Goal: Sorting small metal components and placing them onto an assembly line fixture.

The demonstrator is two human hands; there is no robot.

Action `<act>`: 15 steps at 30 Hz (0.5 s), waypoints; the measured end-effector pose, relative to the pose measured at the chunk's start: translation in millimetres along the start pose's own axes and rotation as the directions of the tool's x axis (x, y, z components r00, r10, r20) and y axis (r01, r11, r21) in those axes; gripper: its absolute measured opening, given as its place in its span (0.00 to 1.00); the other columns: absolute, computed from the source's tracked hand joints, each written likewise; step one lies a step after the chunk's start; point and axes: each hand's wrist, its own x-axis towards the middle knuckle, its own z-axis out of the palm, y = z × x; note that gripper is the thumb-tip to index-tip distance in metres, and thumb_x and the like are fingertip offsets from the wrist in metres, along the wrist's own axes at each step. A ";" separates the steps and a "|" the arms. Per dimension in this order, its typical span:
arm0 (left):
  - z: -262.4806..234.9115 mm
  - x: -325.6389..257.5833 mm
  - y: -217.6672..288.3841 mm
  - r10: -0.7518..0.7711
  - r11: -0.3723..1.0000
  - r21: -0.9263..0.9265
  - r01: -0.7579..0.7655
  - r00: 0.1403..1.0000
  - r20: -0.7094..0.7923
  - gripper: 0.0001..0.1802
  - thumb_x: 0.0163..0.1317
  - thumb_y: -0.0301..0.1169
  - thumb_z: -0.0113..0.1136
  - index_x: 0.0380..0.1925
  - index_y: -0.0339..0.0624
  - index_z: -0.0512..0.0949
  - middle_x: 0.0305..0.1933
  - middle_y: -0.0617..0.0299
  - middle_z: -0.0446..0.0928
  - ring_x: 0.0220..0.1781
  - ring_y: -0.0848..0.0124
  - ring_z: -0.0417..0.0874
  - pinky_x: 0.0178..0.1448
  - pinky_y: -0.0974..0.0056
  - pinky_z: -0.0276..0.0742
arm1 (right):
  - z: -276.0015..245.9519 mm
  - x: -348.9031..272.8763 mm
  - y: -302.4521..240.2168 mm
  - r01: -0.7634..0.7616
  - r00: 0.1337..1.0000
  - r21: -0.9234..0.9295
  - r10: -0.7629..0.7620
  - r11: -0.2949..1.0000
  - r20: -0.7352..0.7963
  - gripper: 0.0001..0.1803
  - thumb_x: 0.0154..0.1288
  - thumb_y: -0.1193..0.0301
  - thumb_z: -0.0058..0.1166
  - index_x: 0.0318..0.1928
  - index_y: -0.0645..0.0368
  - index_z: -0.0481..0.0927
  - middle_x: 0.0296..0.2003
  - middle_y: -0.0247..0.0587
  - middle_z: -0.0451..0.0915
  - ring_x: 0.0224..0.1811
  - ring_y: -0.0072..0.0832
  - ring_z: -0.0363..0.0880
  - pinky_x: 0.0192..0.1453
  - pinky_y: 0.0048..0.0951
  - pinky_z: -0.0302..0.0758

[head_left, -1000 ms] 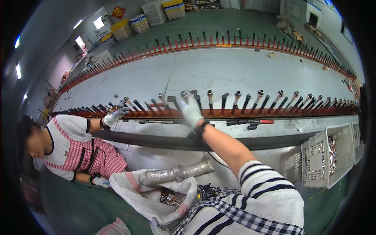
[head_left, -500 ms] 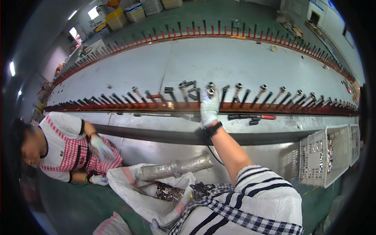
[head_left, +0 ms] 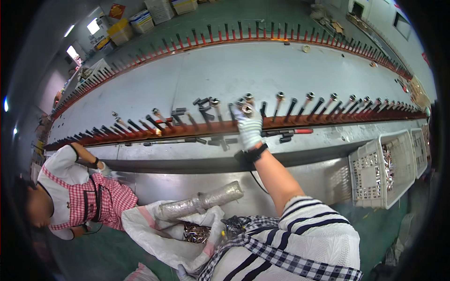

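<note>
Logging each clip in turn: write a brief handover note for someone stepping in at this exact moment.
Right hand: gloved, stretched to the red peg rail, fingers around a round metal fitting at a peg.
Left hand: low by the white sack of metal parts; grip unclear.
Done: pegs to the right of the hand carry fittings.
Left: many pegs to its left look bare.
Nearby: wrapped silver bundle on the sack, white baskets at right, a co-worker at left.

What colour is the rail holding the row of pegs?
Reddish-orange rail, clearest in the head view.
</note>
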 end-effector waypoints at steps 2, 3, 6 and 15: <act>6.3 -1.5 3.0 0.003 1.000 0.000 -0.003 1.000 0.003 0.30 0.64 0.46 0.53 0.56 0.31 0.68 0.54 0.46 0.71 0.55 0.57 0.71 0.61 0.54 0.67 | 6.5 6.2 -8.4 0.349 0.937 -0.095 -0.350 0.932 0.010 0.16 0.53 0.76 0.65 0.44 0.60 0.79 0.46 0.41 0.73 0.46 0.29 0.76 0.50 0.28 0.75; 6.1 -2.7 0.8 -0.002 1.000 0.004 0.002 1.000 0.002 0.30 0.64 0.46 0.53 0.56 0.31 0.68 0.54 0.46 0.71 0.55 0.57 0.71 0.61 0.54 0.67 | 6.0 3.2 -30.6 0.480 0.876 -0.162 -0.480 0.862 0.041 0.17 0.52 0.76 0.65 0.45 0.59 0.80 0.46 0.41 0.73 0.47 0.31 0.76 0.50 0.29 0.74; 11.9 -7.3 3.3 0.004 1.000 -0.003 -0.004 1.000 0.006 0.30 0.64 0.46 0.53 0.56 0.32 0.68 0.54 0.47 0.71 0.55 0.57 0.71 0.61 0.54 0.67 | -11.2 -17.9 -83.6 0.612 0.776 -0.303 -0.629 0.730 0.051 0.19 0.51 0.78 0.63 0.46 0.56 0.82 0.49 0.44 0.71 0.48 0.34 0.75 0.50 0.30 0.74; -42.7 12.3 -53.1 0.355 0.932 0.029 -0.360 0.928 0.111 0.28 0.57 0.24 0.59 0.59 0.38 0.65 0.52 0.49 0.72 0.53 0.55 0.74 0.59 0.57 0.70 | -69.3 15.7 35.2 0.223 0.967 -0.148 -0.238 0.963 -0.092 0.22 0.55 0.73 0.64 0.52 0.61 0.77 0.49 0.42 0.76 0.54 0.30 0.73 0.62 0.31 0.65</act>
